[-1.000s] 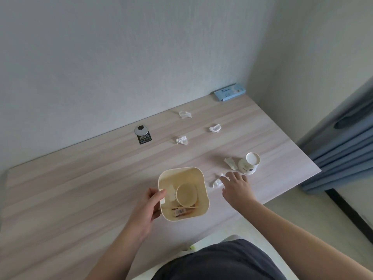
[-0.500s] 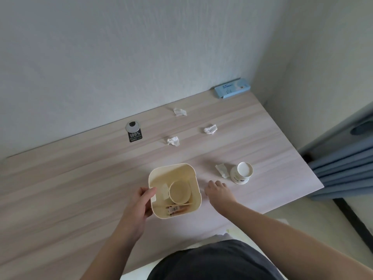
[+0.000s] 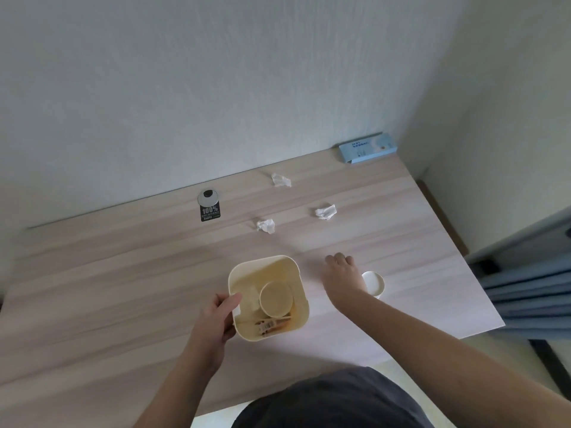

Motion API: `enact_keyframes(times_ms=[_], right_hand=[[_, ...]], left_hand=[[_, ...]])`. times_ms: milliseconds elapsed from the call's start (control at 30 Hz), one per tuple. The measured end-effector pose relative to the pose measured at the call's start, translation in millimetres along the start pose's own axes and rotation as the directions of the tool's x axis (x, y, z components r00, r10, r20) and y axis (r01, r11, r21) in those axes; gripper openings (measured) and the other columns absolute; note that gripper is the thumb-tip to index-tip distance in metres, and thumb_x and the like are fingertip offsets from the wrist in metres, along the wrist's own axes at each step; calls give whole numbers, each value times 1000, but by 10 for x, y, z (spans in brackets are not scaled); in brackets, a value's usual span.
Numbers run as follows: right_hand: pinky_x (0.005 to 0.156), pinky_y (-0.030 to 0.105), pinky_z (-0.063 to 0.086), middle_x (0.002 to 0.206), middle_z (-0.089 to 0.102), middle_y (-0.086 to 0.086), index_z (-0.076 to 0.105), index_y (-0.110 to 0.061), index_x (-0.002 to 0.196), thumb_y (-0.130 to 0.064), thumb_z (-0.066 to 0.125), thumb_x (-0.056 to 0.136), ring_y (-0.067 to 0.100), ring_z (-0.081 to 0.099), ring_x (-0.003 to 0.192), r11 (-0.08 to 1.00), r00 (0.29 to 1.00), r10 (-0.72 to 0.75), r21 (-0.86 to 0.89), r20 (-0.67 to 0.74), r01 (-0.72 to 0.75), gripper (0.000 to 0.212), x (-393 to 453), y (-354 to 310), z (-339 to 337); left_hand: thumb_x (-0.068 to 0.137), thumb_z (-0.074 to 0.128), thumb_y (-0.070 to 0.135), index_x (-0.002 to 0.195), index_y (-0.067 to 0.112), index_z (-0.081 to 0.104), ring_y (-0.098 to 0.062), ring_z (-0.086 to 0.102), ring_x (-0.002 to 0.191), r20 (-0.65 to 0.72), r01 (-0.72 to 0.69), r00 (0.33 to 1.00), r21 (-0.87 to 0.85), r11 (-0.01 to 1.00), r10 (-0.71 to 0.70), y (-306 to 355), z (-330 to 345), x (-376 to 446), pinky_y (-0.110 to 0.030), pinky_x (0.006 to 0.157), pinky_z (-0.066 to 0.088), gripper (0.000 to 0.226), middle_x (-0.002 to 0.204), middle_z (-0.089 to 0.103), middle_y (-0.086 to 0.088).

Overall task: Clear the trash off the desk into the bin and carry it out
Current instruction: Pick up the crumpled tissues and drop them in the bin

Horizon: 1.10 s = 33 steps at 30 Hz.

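- The bin (image 3: 268, 299), a cream square tub with rounded corners, stands upright on the desk (image 3: 123, 291) near the front edge, a little right of the middle
- Inside the bin lie a paper cup (image 3: 276, 299) seen from above, a wooden stick and a small printed wrapper at the near side
- The left hand (image 3: 216, 316) grips the bin's left wall, thumb hooked over the rim and fingers wrapped round the outside
- The right hand (image 3: 341, 274) rests palm down on the desk just right of the bin, fingers curled under; whether it has anything pinched beneath them I cannot tell
- A white cup (image 3: 374, 283) sits just beside the right wrist toward the desk's right edge, partly hidden by the forearm
- Three crumpled tissues lie farther back: one (image 3: 266, 226) about mid-desk behind the bin, one (image 3: 325, 211) to its right, one (image 3: 281, 180) close to the back edge
- A blue box (image 3: 367, 148) lies flat in the back right corner against the wall
- A round grey cable cap (image 3: 208, 196) with a black sticker (image 3: 210, 213) just in front of it sits near the back edge, left of the tissues
- Blue curtains (image 3: 531, 291) hang past the desk's right edge
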State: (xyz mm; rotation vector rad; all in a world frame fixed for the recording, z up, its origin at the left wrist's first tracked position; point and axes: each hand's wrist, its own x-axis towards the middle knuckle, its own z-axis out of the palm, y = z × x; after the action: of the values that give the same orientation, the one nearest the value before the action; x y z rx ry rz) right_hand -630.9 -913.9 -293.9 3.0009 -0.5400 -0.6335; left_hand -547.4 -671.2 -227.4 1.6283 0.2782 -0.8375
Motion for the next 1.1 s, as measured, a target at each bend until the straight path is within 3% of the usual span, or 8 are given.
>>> enact_keyframes(times_ms=[233, 400, 533, 667, 767, 867, 967, 1100], right_hand=[[95, 35, 34, 130, 40, 11, 52, -8, 127, -7, 47, 88, 30, 44, 114, 990, 978, 17, -143, 209, 13, 40, 166, -15, 47], [90, 39, 45, 132, 40, 12, 41, 0, 132, 1, 45, 90, 29, 50, 117, 999, 968, 22, -30, 250, -15, 42, 232, -40, 29], [95, 39, 47, 130, 49, 11, 48, -6, 129, 3, 44, 91, 29, 52, 120, 998, 969, -10, 57, 249, -4, 39, 248, -70, 12], [84, 33, 48, 115, 56, 9, 60, -13, 112, -4, 46, 92, 30, 60, 106, 929, 993, -3, 369, 121, -42, 26, 274, -156, -255], [59, 22, 43, 93, 59, 3, 70, -14, 87, -6, 62, 84, 20, 63, 76, 746, 973, 48, 656, -227, 116, 11, 120, -270, -637], [57, 9, 41, 86, 58, -5, 70, -16, 83, -9, 72, 79, 4, 54, 64, 574, 893, 60, 748, -446, 334, 9, -163, -439, -1100], [64, 13, 45, 85, 56, -7, 70, -18, 83, -9, 74, 77, 5, 55, 65, 522, 895, -65, 750, -441, 407, 11, -311, -683, -1304], [60, 8, 36, 84, 53, -6, 69, -18, 86, -20, 73, 79, 9, 50, 72, 572, 945, -143, 755, -294, 322, 8, -311, -1012, -1258]], left_hand=[[83, 66, 24, 87, 13, 51, -22, 42, 66, -35, 0, 999, -33, 999, -1, -12, -92, -1, -33, 57, 33, 20, 73, 46, -11], [80, 68, 24, 85, 13, 50, -20, 41, 61, -44, 4, 999, -71, 997, -7, -49, -159, -26, -32, 55, 32, 23, 66, 44, -7], [68, 69, 31, 84, 13, 50, -19, 42, 58, -59, 9, 998, -90, 996, -14, -60, -238, -40, -31, 54, 32, 30, 62, 47, -4], [73, 69, 29, 86, 12, 51, -20, 45, 61, -59, 7, 998, -107, 994, -13, -61, -340, -44, -33, 56, 33, 28, 67, 50, -6], [82, 67, 26, 87, 12, 51, -22, 47, 64, -66, 10, 998, -99, 995, -16, -49, -395, -32, -34, 58, 36, 22, 69, 52, -7], [87, 63, 22, 85, 11, 50, -21, 44, 63, -71, 7, 997, -88, 996, -13, -44, -424, -17, -33, 57, 38, 17, 65, 48, -5], [89, 62, 19, 84, 11, 49, -14, 43, 52, -47, 0, 999, -93, 996, -5, -27, -410, -10, -24, 49, 37, 16, 56, 47, 2], [90, 61, 18, 86, 9, 49, -11, 42, 47, -8, -6, 1000, -106, 994, 5, 22, -377, -19, -21, 42, 35, 16, 52, 48, 5]])
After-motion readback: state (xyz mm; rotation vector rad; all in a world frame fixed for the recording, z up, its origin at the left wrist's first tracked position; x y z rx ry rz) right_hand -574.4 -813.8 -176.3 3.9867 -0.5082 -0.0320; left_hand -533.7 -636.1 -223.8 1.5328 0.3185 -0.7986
